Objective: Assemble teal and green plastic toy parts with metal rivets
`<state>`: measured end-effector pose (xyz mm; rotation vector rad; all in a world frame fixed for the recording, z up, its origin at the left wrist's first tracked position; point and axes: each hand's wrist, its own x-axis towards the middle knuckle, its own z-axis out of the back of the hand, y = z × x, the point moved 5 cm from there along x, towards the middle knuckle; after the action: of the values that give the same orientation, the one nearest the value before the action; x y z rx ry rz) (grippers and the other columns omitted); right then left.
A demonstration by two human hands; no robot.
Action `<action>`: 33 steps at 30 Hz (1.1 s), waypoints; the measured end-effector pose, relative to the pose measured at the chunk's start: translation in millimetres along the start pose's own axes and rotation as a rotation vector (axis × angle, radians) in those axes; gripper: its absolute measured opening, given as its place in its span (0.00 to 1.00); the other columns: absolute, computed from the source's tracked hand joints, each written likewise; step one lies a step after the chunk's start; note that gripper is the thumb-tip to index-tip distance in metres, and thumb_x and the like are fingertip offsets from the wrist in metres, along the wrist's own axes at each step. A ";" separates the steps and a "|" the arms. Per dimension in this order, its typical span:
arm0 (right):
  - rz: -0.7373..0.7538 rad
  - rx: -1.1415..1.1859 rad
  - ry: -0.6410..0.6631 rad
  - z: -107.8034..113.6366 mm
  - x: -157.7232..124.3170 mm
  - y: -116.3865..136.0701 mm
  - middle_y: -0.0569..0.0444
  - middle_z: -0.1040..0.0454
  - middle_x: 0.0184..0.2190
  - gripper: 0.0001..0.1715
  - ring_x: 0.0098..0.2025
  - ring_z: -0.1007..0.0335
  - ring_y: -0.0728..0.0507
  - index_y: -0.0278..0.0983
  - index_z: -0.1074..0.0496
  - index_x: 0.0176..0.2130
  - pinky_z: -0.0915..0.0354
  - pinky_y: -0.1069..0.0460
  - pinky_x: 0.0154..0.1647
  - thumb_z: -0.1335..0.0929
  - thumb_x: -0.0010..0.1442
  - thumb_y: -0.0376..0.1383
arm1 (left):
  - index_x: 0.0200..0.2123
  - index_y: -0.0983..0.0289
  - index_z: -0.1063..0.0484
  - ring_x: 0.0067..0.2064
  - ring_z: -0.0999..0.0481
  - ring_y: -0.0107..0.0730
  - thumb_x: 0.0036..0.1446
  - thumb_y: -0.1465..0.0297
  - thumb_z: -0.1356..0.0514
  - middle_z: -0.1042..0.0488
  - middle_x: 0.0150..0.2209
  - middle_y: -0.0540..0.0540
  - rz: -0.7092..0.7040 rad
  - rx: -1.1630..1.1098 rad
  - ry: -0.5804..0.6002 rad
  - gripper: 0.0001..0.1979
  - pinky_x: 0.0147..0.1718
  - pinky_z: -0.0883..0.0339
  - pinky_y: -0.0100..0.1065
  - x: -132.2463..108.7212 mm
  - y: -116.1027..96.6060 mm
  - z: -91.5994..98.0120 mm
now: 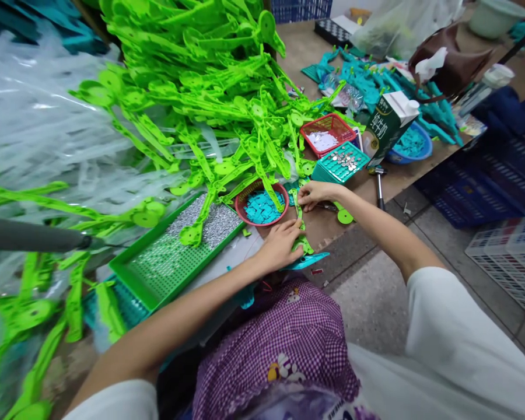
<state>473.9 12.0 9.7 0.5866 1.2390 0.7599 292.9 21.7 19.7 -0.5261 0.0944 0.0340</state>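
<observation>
A green plastic part [300,219] lies near the table's front edge between my hands. My left hand [280,244] rests on its lower end, fingers bent and close together over it. At its upper end my right hand [317,194] has thumb and fingertips pinched on the part; anything smaller between them is too small to make out. Just left of the hands stands a round red basket [240,211] of blue pieces, with a green part leaning into it. A blue-green piece [307,262] sticks out below my left hand.
A green tray [157,274] with small metal pieces stands at the left. Green parts [192,76] are heaped behind. Right of my hands are a teal box [332,169] with discs, a red basket [306,137], a carton [384,125] and a hammer [380,188].
</observation>
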 end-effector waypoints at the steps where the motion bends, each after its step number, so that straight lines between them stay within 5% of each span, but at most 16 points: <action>1: -0.015 -0.020 -0.016 -0.2 1.4 0.5 0.61 0.28 0.19 0.13 0.22 0.26 0.54 0.33 0.32 0.29 0.28 0.61 0.27 0.25 0.57 0.32 | 0.55 0.65 0.30 0.67 0.41 0.48 0.59 0.67 0.45 0.38 0.67 0.62 0.000 -0.002 -0.004 0.21 0.64 0.45 0.52 -0.1 0.1 -0.1; 9: -0.004 -0.118 -0.117 -4.6 1.5 4.0 0.62 0.30 0.17 0.15 0.22 0.26 0.52 0.35 0.35 0.27 0.24 0.56 0.34 0.25 0.56 0.32 | 0.54 0.64 0.29 0.67 0.40 0.49 0.58 0.67 0.45 0.37 0.66 0.62 0.003 0.002 -0.002 0.20 0.64 0.45 0.52 0.6 -0.2 0.2; 15: 0.032 0.046 -0.124 -4.3 -3.9 -1.3 0.62 0.28 0.19 0.12 0.24 0.26 0.53 0.34 0.31 0.29 0.27 0.59 0.30 0.25 0.56 0.34 | 0.53 0.64 0.29 0.67 0.40 0.49 0.58 0.68 0.44 0.36 0.65 0.62 0.000 0.015 0.000 0.20 0.64 0.45 0.51 1.6 -1.7 1.9; 23: 0.043 -0.019 -0.140 -5.6 3.2 -2.2 0.62 0.30 0.16 0.14 0.22 0.28 0.53 0.34 0.32 0.24 0.26 0.58 0.31 0.25 0.54 0.28 | 0.54 0.66 0.30 0.67 0.40 0.49 0.59 0.68 0.43 0.38 0.66 0.64 -0.024 -0.061 -0.021 0.20 0.64 0.45 0.51 -2.7 2.4 1.5; 28: 0.043 -0.005 -0.136 -5.4 3.2 -2.4 0.62 0.30 0.16 0.13 0.22 0.29 0.54 0.33 0.32 0.24 0.27 0.59 0.30 0.26 0.54 0.27 | 0.60 0.69 0.40 0.60 0.30 0.45 0.64 0.65 0.48 0.31 0.60 0.68 0.144 -0.155 -0.162 0.23 0.59 0.36 0.45 -6.1 10.9 10.1; 33: 0.025 -0.006 -0.144 -6.2 4.8 -3.4 0.62 0.30 0.16 0.14 0.21 0.30 0.54 0.34 0.32 0.23 0.27 0.59 0.28 0.26 0.53 0.27 | 0.58 0.69 0.37 0.51 0.23 0.51 0.63 0.70 0.49 0.23 0.48 0.67 0.273 -0.009 -0.060 0.20 0.50 0.31 0.47 6.4 6.7 14.9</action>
<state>469.3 13.6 2.7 0.6422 1.0978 0.7295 300.1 35.0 28.6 -0.5174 0.1074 0.3166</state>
